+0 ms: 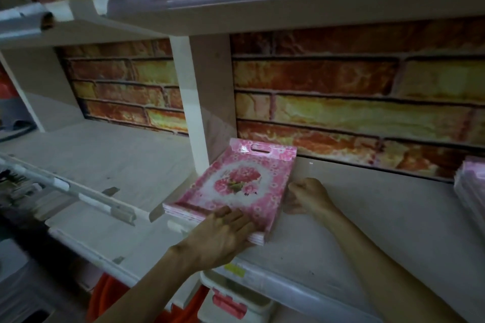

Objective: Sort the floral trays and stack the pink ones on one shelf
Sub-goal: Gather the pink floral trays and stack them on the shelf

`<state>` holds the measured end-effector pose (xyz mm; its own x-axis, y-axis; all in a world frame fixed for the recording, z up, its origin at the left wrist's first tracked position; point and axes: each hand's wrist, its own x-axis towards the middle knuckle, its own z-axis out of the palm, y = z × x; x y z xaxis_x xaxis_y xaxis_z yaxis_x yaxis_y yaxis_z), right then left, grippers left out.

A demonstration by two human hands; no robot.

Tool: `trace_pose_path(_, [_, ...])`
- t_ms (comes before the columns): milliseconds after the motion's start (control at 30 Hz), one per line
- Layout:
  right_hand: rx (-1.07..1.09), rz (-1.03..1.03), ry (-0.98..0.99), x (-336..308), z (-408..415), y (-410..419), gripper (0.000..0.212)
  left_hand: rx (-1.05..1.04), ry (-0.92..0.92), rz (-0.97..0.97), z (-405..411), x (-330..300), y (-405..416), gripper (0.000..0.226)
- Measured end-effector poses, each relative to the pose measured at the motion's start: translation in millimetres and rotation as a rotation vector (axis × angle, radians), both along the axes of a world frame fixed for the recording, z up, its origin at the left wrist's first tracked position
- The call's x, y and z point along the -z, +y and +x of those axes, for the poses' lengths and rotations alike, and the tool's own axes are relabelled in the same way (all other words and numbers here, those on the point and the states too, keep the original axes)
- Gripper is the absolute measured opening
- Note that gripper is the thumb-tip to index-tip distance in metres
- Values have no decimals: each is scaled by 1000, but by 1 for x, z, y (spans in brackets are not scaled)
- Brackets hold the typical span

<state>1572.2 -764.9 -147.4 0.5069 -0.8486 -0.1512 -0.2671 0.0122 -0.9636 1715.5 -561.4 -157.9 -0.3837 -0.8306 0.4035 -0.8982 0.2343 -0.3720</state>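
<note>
While the left hand [225,228] presses flat and the right hand [305,195] rests curled, empty, the pink trays [236,186] sit stacked on the shelf [380,217], seemingly nearly sorted.

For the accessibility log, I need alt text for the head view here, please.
A stack of pink floral trays lies on a pale shelf beside an upright divider. The left hand rests flat on its near edge, and the right hand, fingers curled, is against its right side. More pink items sit at the far right, before a brick-patterned back wall.
</note>
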Motion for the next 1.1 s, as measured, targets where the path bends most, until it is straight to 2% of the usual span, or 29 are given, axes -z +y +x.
trace_pose_path(100, [4,102,-48,2,8,-3,41,45,-2,-25,1,-8,-3,19])
trace_pose_path(233, [56,224,-134,4,25,-9,46,114,17,-68,10,-29,-10,17])
trace_pose_path(400, [23,452,-345,3,55,-21,61,152,37,-38,22,-53,-21,23])
trace_pose_path(533, [-29,586,-354,-4,71,-17,66,204,37,-11,30,-58,-30,31])
trace_pose_path(667, [182,445,-284,4,77,-17,30,278,79,-22,35,-59,-33,30])
trace_pose_path(733, [216,403,-286,2,76,-10,17,311,83,-31,37,-59,-34,30])
trace_pose_path(867, [278,302,-257,-2,71,-2,14,364,124,29,44,-62,-38,34])
trace_pose_path(1000, [372,244,-221,-6,62,1,22,448,241,198,48,-73,-42,37])
trace_pose_path(1100, [440,170,-211,-12,44,5,25,489,435,291,48,-86,-40,37])
